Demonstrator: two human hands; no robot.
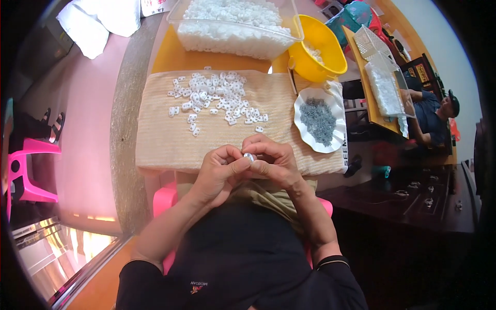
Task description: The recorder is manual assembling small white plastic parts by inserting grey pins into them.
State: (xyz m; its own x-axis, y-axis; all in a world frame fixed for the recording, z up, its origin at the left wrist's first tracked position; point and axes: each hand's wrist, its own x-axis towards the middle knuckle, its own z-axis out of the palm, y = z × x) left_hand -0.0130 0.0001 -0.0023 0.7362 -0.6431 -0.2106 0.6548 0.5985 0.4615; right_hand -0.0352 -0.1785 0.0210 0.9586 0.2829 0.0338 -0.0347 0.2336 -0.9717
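Note:
Between the fingertips of both hands is a small white plastic piece [248, 156], partly covered by the fingers. My left hand [223, 168] pinches it from one side, thumb and forefinger closed. Closed on the other side of it, my right hand [272, 161] nearly touches the left. Both are held over the near edge of a beige towel [170, 142]. Beyond them, many loose white plastic pieces with dark holes [217, 90] lie scattered on the towel. To the right, a white scalloped dish [338, 129] holds a heap of small grey metal parts [318, 121], too small to name.
A clear plastic bin [289, 32] full of white pieces stands at the back, beside a yellow tub [336, 62]. At the right, a person in dark clothes [431, 116] sits by another table [369, 98]. A pink stool [36, 147] stands on the floor at left.

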